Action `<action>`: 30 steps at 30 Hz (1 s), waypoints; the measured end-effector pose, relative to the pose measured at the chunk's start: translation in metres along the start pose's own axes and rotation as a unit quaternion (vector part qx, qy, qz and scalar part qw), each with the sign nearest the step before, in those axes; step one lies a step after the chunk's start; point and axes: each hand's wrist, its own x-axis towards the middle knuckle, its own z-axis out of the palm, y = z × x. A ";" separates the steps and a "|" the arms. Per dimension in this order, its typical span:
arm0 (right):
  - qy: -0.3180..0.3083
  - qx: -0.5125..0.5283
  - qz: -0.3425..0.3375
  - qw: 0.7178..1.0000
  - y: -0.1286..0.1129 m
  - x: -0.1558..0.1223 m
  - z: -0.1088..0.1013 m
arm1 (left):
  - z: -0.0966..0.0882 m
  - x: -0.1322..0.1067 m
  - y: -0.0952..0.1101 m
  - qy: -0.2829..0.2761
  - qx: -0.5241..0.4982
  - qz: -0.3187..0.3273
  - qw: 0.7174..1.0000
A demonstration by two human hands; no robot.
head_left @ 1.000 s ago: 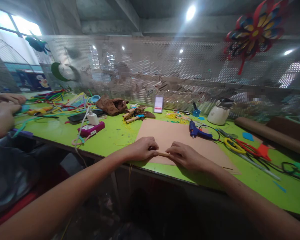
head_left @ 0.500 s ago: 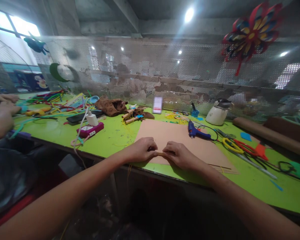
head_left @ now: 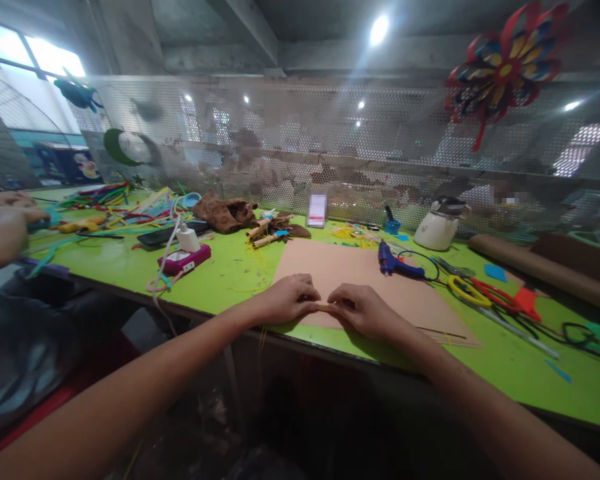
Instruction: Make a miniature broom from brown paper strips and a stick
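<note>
Both bare forearms reach in from the near corners, left and right, slanting inward and meeting over the near edge of a green table. Elbows low, wrists close to the tabletop, backs of the hands turned up, fingers curled inward.

Left hand: fingers bent, thumb and fingertips pinching the left end of a slim tan strip. Right hand: much the same, pinching the right end. Small gap between the hands; a short length of strip shows across it, roughly level. Rolled or folded, I cannot tell; nor whether it is joined to the paper beneath.

Strip sits above the near part of a large tan sheet lying flat on the table. Blue glue gun rests on the sheet's far right part, beyond the right hand. Scissors with yellow handles lie farther right. Purple power strip to the left, well apart from the left hand. At the far left, another person's hands, blurred; their grip I cannot make out.
</note>
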 end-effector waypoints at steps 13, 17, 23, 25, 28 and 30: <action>-0.068 -0.016 0.028 0.997 0.004 -0.006 -0.016 | 0.002 0.001 0.001 -0.011 0.027 -0.009 1.000; -0.076 -0.040 0.049 0.995 0.007 -0.007 -0.020 | 0.002 0.002 0.000 -0.010 0.022 -0.024 0.999; -0.064 -0.088 0.056 0.993 0.014 -0.009 -0.020 | 0.002 0.003 0.000 -0.012 0.008 -0.031 0.999; -0.052 -0.109 0.063 0.991 0.016 -0.014 -0.019 | 0.002 0.002 0.000 -0.003 -0.001 -0.031 1.000; -0.025 -0.138 0.053 0.989 0.014 -0.023 -0.015 | 0.001 0.001 0.000 0.016 -0.008 -0.031 0.999; -0.005 -0.143 0.034 0.989 0.013 -0.030 -0.013 | 0.001 0.000 -0.001 0.016 -0.003 -0.021 1.000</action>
